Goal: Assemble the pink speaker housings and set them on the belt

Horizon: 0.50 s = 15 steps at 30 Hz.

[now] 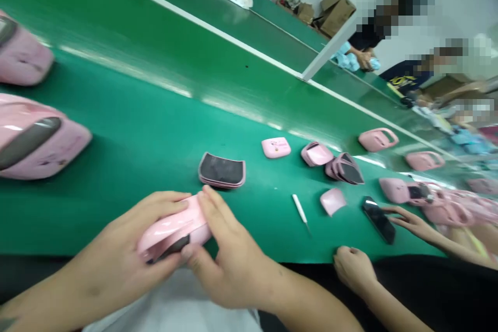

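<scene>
My grip: my left hand (130,236) and right hand (235,254) close around one pink casing (190,220), one at each end.
Casing's place: it sits between my palms, above the near edge of the green bench (128,135), just in front of a stack of curved, dark-faced panels (222,171).
Casing's inside: a gap shows between pink shell and dark window; I cannot tell what it contains.
Cardboard: brown boxes (337,13) stand on the far side, their contents hidden from me.
Pink print: a loose cover (276,148) carries a small picture and lettering too small to read; the large casing (50,142) at left bears similar blurred marks.
Yellow letters: they cross a dark shirt (404,79) opposite, too blurred to make out.
Alongside: a white-handled tool (299,209) lies near a co-worker's phone (378,220).
</scene>
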Each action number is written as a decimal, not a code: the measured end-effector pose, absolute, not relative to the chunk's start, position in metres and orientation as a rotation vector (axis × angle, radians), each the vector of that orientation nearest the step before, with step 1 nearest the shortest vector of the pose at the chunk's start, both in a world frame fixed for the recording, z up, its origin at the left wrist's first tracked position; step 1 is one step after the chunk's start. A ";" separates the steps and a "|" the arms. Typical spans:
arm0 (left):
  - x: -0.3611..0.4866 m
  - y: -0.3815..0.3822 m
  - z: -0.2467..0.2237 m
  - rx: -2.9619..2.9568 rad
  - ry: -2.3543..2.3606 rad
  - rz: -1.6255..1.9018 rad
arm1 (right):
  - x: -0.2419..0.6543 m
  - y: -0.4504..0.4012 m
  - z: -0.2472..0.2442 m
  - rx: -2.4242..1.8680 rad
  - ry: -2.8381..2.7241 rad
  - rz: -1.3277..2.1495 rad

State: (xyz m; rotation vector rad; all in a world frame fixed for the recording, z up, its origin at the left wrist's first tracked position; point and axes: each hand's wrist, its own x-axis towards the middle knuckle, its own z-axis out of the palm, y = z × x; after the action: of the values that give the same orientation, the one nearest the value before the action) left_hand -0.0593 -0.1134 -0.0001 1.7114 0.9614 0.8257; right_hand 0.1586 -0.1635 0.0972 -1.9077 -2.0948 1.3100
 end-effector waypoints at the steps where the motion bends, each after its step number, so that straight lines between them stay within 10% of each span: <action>1: -0.059 -0.111 0.005 1.749 0.943 0.779 | 0.155 -0.162 0.100 -1.985 -2.094 1.264; 15: -0.054 -0.129 0.024 1.617 1.071 0.510 | 0.128 -0.192 0.088 -2.079 -1.954 0.753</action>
State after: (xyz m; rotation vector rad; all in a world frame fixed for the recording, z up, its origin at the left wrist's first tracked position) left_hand -0.0536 -0.1288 0.0236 1.6173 1.0711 0.5100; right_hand 0.1277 -0.1916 0.0880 -2.0787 -1.9543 0.7526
